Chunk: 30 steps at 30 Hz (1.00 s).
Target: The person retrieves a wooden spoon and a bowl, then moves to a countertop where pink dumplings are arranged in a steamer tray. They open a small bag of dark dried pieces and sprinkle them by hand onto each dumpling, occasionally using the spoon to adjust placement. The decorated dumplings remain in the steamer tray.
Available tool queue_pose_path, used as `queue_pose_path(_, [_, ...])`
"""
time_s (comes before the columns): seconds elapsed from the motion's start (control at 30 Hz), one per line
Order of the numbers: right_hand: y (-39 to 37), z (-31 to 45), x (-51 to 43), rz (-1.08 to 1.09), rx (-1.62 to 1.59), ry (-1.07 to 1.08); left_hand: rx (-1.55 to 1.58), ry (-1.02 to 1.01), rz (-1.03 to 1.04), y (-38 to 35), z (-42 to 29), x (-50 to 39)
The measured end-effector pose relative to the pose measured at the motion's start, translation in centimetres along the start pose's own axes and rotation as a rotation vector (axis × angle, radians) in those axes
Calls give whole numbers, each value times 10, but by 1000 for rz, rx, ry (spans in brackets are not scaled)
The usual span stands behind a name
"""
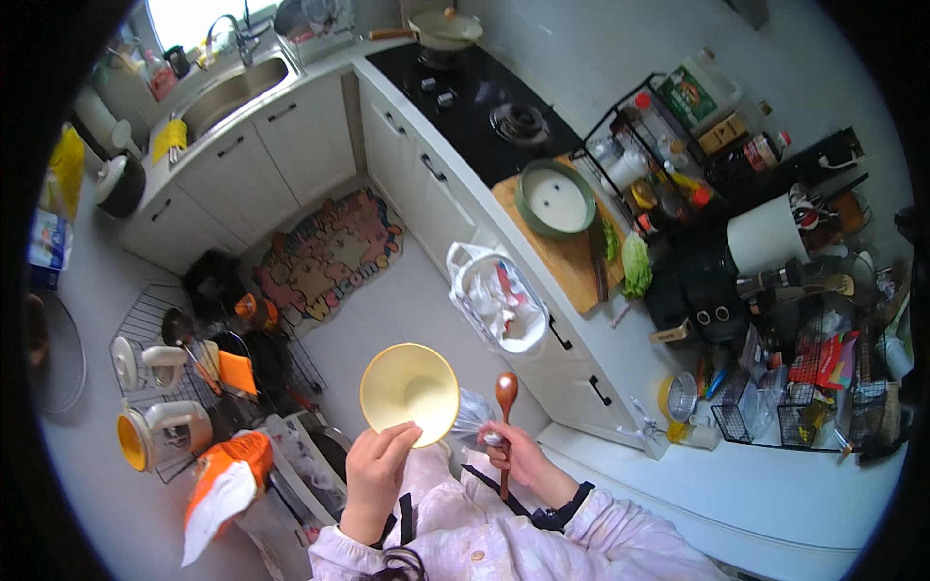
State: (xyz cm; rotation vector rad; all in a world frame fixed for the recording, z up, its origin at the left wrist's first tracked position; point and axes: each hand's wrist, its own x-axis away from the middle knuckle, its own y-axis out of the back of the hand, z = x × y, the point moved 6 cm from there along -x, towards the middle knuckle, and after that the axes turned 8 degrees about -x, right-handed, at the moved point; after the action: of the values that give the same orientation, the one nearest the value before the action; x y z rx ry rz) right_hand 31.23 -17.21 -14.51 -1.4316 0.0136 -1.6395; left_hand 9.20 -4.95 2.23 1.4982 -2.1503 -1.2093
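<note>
My left hand grips the near rim of a cream bowl with a yellow edge, thumb inside and fingers around the outside. The bowl's mouth faces up towards me, and I see nothing in it. Beside it, my right hand is closed around the handle of a brown wooden spoon, which stands with its bowl end up. A small shiny metal piece shows at the right fingers. Behind them spreads a translucent greyish bundle; whether it is held, I cannot tell.
On the right counter, a green pot of white liquid stands on a wooden cutting board with a knife; lettuce lies nearby. A lined trash bin hangs at the cabinets. A wire rack and orange bag are left.
</note>
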Motion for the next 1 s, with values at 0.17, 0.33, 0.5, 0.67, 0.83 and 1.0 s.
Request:
queue_pose_path(0.17, [-143, 47, -22, 239, 100, 55, -75, -81, 14, 36, 14, -32])
queue_pose_path(0.33, [-224, 75, -74, 455, 197, -6, -162, -21, -28, 66, 52, -71])
queue_pose_path(0.5, [-309, 114, -154, 531, 327, -110, -247, 32, -72, 94, 115, -145])
queue_pose_path(0.67, [-421, 167, -243, 577, 296, -156, -129, 276, -215, 138, 184, -238])
queue_pose_path(0.83, [-515, 211, -334, 514, 312, -189, 85, 461, -491, 185, 266, -315])
queue_pose_path(1.0, [-604, 237, -430, 459, 244, -197, 255, 574, -665, 215, 357, -387])
